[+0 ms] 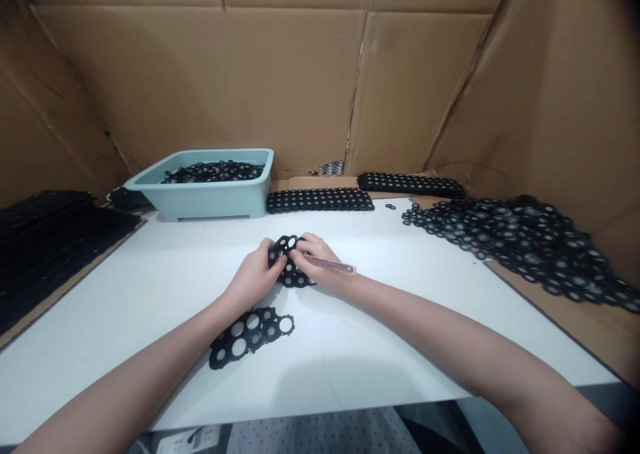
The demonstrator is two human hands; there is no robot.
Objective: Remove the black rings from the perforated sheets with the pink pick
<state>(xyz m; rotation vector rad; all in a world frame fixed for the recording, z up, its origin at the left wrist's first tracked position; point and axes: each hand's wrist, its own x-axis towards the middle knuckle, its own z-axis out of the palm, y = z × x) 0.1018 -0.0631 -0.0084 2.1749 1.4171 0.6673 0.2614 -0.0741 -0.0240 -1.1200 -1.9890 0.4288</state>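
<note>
Near the middle of the table, my left hand (pixel 256 272) pinches the left edge of a black rubber sheet with round holes (pixel 295 274). My right hand (pixel 320 261) is closed at the sheet's right side. A slim flat tool with a clear and reddish handle (pixel 333 265) sticks out of it to the right; its tip is hidden at the sheet, so its kind cannot be told. Beside my left forearm lies a torn scrap of black holed sheet (pixel 255 334), flat on the white table (pixel 370 321).
At the back left stands a light blue basin (pixel 215 199) holding black rings. Stacked holed sheets (pixel 320 199) and another stack (pixel 413 184) lie along the cardboard wall (pixel 200 74). A heap of black rings (pixel 520 241) spreads at right; dark sheets (pixel 55 254) are piled at left.
</note>
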